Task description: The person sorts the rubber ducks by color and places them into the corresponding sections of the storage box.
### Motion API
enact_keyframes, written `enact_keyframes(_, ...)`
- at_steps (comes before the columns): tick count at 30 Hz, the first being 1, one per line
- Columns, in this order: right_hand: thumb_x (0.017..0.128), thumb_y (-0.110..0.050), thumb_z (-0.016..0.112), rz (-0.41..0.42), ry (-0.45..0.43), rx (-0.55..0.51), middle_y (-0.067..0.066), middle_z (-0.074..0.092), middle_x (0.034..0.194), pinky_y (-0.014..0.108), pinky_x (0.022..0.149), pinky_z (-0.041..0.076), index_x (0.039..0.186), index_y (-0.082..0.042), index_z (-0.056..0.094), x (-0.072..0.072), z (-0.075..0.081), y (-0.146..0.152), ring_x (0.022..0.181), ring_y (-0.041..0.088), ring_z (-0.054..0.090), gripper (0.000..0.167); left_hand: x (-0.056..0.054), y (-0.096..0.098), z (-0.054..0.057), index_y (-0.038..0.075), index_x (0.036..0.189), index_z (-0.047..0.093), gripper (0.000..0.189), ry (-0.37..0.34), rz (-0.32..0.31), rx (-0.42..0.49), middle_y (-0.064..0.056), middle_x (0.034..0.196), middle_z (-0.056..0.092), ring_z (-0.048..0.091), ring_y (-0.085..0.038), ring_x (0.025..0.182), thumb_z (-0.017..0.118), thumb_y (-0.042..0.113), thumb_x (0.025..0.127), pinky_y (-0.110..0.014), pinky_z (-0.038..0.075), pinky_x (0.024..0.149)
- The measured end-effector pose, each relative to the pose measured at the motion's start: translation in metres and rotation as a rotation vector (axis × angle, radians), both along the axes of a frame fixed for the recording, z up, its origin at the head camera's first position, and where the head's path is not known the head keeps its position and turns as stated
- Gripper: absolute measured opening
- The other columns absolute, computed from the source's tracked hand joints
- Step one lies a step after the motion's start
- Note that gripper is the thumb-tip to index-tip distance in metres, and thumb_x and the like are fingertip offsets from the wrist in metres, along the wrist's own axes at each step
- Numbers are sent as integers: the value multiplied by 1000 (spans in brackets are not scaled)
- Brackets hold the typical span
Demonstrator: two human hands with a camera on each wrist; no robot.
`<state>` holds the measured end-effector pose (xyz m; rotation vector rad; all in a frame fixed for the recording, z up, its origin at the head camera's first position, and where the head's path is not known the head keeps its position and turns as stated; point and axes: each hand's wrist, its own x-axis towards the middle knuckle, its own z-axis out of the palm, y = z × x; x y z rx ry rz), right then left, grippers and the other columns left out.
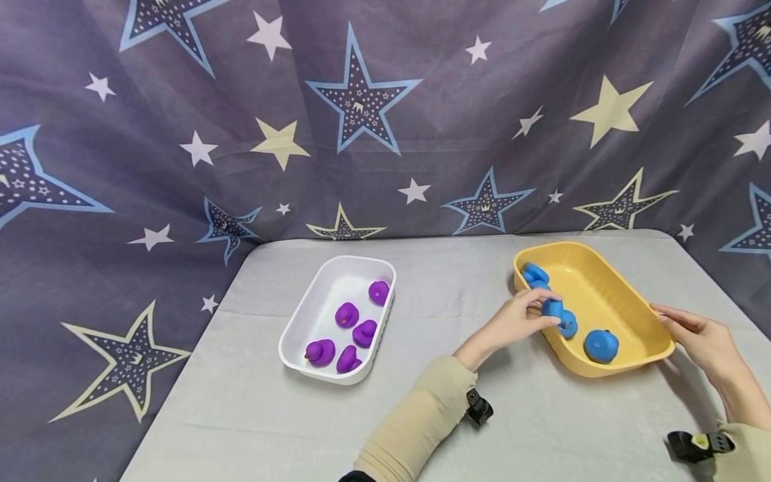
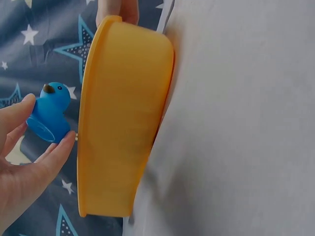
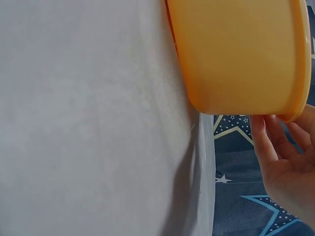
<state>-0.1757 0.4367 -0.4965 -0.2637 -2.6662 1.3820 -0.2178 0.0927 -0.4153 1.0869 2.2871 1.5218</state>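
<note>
My left hand [image 1: 519, 316] pinches a blue rubber duck [image 2: 51, 110] between thumb and fingers, over the left side of the yellow tray [image 1: 623, 304]. In the left wrist view the duck's dark beak and eye show, and it is beside the tray's rim. Other blue ducks lie in the tray, with a larger round one [image 1: 601, 346] near its front end and one [image 1: 567, 325] just beside the held duck. At the tray's right edge, my right hand [image 1: 705, 341] holds the rim; in the right wrist view its fingers [image 3: 263, 142] touch the wall below the rim.
A white tray [image 1: 293, 335] with several purple rubber ducks [image 1: 346, 314] stands left of the yellow one. Both trays rest on a table covered with light grey cloth [image 1: 241, 402]. Behind the table hangs a dark curtain [image 1: 391, 181] printed with stars.
</note>
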Motion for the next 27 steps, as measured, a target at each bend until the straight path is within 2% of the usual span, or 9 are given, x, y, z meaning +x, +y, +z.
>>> enact_keyframes(10, 87, -38, 51, -9, 2, -2, -41, 43, 91, 3, 59, 35, 127, -17, 51, 0, 0, -1, 80, -24, 40, 45, 10, 11, 4, 12, 114, 55, 34, -31, 11, -24, -2, 112, 45, 50, -2, 96, 64, 15, 81, -9, 41, 77)
enact_keyframes(13, 87, -38, 51, -7, -2, -12, -40, 43, 92, 3, 59, 36, 127, -17, 50, 1, 0, -2, 80, -24, 40, 45, 12, 14, 5, 12, 113, 56, 34, -38, -2, -26, -2, 109, 45, 50, -2, 96, 65, 14, 80, -8, 42, 75)
enact_keyframes(18, 87, -38, 51, -5, -9, -15, -40, 43, 92, 4, 59, 36, 127, -17, 50, 1, 3, -3, 80, -24, 40, 45, 14, 18, 5, 12, 111, 57, 34, -14, -30, -38, -2, 109, 47, 49, -2, 97, 66, 15, 79, -8, 42, 74)
enact_keyframes(27, 88, -33, 53, 14, 16, -56, -42, 45, 89, 4, 58, 35, 125, -17, 52, 2, 5, -3, 79, -24, 42, 41, 18, 22, 7, 11, 105, 61, 31, 24, -28, -55, 1, 105, 52, 42, 1, 93, 70, 15, 75, -7, 42, 73)
